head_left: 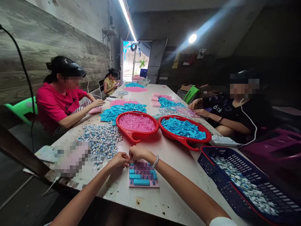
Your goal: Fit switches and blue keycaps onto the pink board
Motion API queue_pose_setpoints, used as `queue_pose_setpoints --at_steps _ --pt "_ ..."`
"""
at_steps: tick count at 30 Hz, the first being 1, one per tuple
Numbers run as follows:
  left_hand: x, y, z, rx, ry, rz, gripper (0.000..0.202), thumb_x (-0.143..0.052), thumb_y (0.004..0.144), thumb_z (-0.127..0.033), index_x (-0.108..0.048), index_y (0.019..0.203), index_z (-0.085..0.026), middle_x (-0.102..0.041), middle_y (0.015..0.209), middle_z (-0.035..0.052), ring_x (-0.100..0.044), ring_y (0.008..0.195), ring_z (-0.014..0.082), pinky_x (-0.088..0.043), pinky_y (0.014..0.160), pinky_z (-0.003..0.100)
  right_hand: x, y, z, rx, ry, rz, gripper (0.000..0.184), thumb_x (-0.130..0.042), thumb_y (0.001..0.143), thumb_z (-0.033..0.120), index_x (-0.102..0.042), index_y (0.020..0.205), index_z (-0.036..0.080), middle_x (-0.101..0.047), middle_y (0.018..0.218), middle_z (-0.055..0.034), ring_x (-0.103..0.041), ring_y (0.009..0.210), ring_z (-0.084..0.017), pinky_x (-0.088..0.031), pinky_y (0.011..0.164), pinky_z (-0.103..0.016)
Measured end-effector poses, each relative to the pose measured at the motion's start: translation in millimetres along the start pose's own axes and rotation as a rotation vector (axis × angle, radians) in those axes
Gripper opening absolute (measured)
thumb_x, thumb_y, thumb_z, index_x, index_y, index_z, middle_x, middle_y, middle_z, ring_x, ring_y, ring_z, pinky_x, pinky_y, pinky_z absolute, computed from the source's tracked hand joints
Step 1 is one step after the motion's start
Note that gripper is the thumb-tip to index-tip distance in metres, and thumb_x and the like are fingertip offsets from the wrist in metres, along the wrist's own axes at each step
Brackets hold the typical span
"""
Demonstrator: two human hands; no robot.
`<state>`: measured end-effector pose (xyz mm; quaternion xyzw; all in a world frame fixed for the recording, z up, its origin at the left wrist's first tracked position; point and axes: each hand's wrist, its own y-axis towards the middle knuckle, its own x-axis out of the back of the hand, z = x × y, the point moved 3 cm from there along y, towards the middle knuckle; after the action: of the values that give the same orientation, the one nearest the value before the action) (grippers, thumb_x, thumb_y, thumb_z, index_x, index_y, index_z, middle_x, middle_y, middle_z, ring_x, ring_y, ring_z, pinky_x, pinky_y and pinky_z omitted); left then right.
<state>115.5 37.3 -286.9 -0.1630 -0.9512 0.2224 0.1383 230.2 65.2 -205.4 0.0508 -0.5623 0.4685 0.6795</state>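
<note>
A small pink keyboard tray [143,175] with blue and translucent pink keycaps lies on the table in front of me. My left hand [119,159] and my right hand [137,153] meet at its far left corner, both with fingers pinched together; what they pinch is too small to make out. A beaded bracelet [155,161] is on my right wrist. A pile of small white-and-blue parts [101,142] lies just left of my left hand.
Two red scoop trays hold pink keycaps [137,122] and blue keycaps [183,128]. A dark blue basket [237,179] of white parts sits at right. Other people work along both sides of the long table [164,147], with more blue and pink piles beyond.
</note>
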Motion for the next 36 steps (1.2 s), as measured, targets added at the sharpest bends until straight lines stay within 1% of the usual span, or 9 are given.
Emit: queue_pose_setpoints --at_steps 5,12,18,21,24,26,29,33,36 --pt "-2.2 10.2 3.1 -0.028 -0.017 0.008 0.012 -0.061 0.084 -0.019 -0.056 0.076 -0.012 -0.057 0.063 -0.0055 -0.053 0.05 0.0062 -0.045 0.048 0.018 -6.3 5.9 -6.1 -0.05 0.003 -0.004 0.017 -0.07 0.067 0.01 -0.072 0.083 0.007 -0.066 0.067 -0.0051 -0.053 0.055 -0.011 -0.031 0.045 -0.018" --pt "-4.5 14.8 -0.8 -0.149 -0.032 -0.042 0.028 -0.075 0.058 -0.018 -0.048 0.067 -0.016 -0.055 0.051 -0.0054 -0.053 0.04 0.0114 -0.039 0.04 0.021 -2.3 13.7 -7.7 -0.02 0.033 0.043 0.014 -0.067 0.064 0.001 -0.069 0.071 0.013 -0.055 0.052 0.0057 -0.049 0.052 -0.008 -0.033 0.048 -0.017" --pt "-1.0 9.7 -12.1 -0.297 0.075 -0.095 0.027 -0.074 0.053 -0.024 -0.055 0.071 -0.017 -0.054 0.052 -0.0043 -0.057 0.049 0.0154 -0.045 0.049 0.024 -8.3 6.2 -18.3 -0.043 0.102 -0.103 0.008 -0.069 0.066 0.005 -0.066 0.066 0.012 -0.048 0.049 0.0076 -0.044 0.048 -0.007 -0.03 0.046 -0.018" --pt "-2.5 -4.5 -18.1 -0.365 0.148 -0.127 0.022 -0.067 0.061 -0.028 -0.06 0.08 -0.017 -0.062 0.068 0.0021 -0.062 0.062 0.0204 -0.05 0.061 0.031 -24.0 -3.2 -22.5 -0.067 0.148 -0.232 0.005 -0.069 0.071 0.012 -0.067 0.076 0.013 -0.057 0.06 0.0047 -0.05 0.055 -0.008 -0.034 0.052 -0.017" --pt "-12.0 -19.9 -16.4 -0.57 0.33 -0.211 0.033 -0.05 0.077 -0.026 -0.06 0.108 -0.023 -0.062 0.109 0.0075 -0.06 0.098 0.0252 -0.047 0.088 0.04 -29.5 -27.5 -32.0 -0.073 0.208 -0.505 0.01 -0.061 0.081 0.016 -0.067 0.089 0.014 -0.066 0.083 -0.0007 -0.057 0.073 -0.011 -0.041 0.066 -0.018" --pt "-24.8 -21.8 -5.9 -0.701 0.527 -0.21 0.046 -0.047 0.08 -0.027 -0.051 0.126 -0.027 -0.053 0.129 0.0074 -0.051 0.117 0.026 -0.041 0.099 0.043 -17.5 -57.8 -51.1 -0.141 0.241 -0.772 0.007 -0.062 0.08 0.018 -0.067 0.085 0.015 -0.068 0.085 -0.0014 -0.059 0.075 -0.012 -0.042 0.07 -0.019" --pt "-45.0 -10.6 17.9 -0.788 0.795 -0.131 0.063 -0.055 0.079 -0.036 -0.039 0.138 -0.023 -0.04 0.142 0.0105 -0.037 0.13 0.0313 -0.035 0.106 0.049 20.5 -117.7 -105.6 -0.411 0.223 -1.074 0.008 -0.061 0.081 0.022 -0.067 0.078 0.017 -0.068 0.082 -0.002 -0.06 0.075 -0.014 -0.044 0.07 -0.021" --pt "-55.4 -2.1 31.6 -0.798 0.945 -0.138 0.065 -0.05 0.083 -0.043 -0.031 0.141 -0.021 -0.027 0.146 0.0101 -0.027 0.134 0.0326 -0.032 0.107 0.051 72.9 -183.4 -195.5 -0.696 0.168 -1.146 0.017 -0.049 0.086 0.017 -0.066 0.083 0.013 -0.068 0.088 -0.009 -0.062 0.084 -0.019 -0.046 0.075 -0.027" --pt "-54.8 -11.2 24.5 -0.77 0.958 -0.134 0.065 -0.048 0.085 -0.044 -0.028 0.142 -0.018 -0.022 0.147 0.0098 -0.024 0.135 0.0311 -0.031 0.108 0.049 81.7 -201.7 -246.4 -0.89 0.154 -1.051 0.012 -0.057 0.085 0.018 -0.064 0.076 0.012 -0.066 0.082 -0.0066 -0.062 0.079 -0.018 -0.048 0.074 -0.03"
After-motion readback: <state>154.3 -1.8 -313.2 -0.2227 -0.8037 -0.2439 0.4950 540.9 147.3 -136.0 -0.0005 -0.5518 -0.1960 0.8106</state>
